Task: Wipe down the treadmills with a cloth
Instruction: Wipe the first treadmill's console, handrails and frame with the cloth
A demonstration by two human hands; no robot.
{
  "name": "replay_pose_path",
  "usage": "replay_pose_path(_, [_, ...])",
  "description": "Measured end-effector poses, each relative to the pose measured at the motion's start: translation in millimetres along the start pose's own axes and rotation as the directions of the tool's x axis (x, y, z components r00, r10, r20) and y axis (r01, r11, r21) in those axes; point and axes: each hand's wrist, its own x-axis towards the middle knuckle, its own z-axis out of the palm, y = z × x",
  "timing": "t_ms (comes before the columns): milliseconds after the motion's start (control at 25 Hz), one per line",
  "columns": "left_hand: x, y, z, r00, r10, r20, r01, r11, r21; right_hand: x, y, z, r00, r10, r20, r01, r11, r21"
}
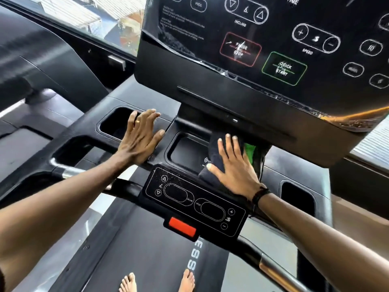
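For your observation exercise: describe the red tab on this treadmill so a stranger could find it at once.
Start at the big console screen, then drop to the small control panel on the handlebar. The red tab sits on its near edge, the only bright red block among black surfaces.

A gym — treadmill console (263, 49) above a running belt (147, 249).

The console (263, 60) overhangs close above the right grip (233, 165); the open tray (185, 152) lies left of it.

Dark cloth (216, 157), red safety key (182, 226)
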Motion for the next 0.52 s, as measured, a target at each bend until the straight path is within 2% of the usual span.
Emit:
replay_pose_path(120, [2,-1,0,0.999,-0.030,-0.029,0.028,0.997,-0.077,32,-20,-5,0.987,-0.146,0.061,0.145,0.989,0.017])
replay_pose_path(360, [2,-5,-2,0.978,-0.161,-0.133,0.127,0.964,-0.234,78,-92,-10,0.938,-0.323,0.124,0.305,0.942,0.139])
replay_pose_path(440, [-1,-7,-2,0.970,-0.182,-0.158,0.140,0.959,-0.246,63,-96,-13,0.871,-0.482,0.092,0.471,0.874,0.122])
replay_pose_path(520, [-1,-6,-2,0.973,-0.178,-0.150,0.139,0.961,-0.238,44,-70,-20,0.773,-0.629,0.080,0.615,0.774,0.149])
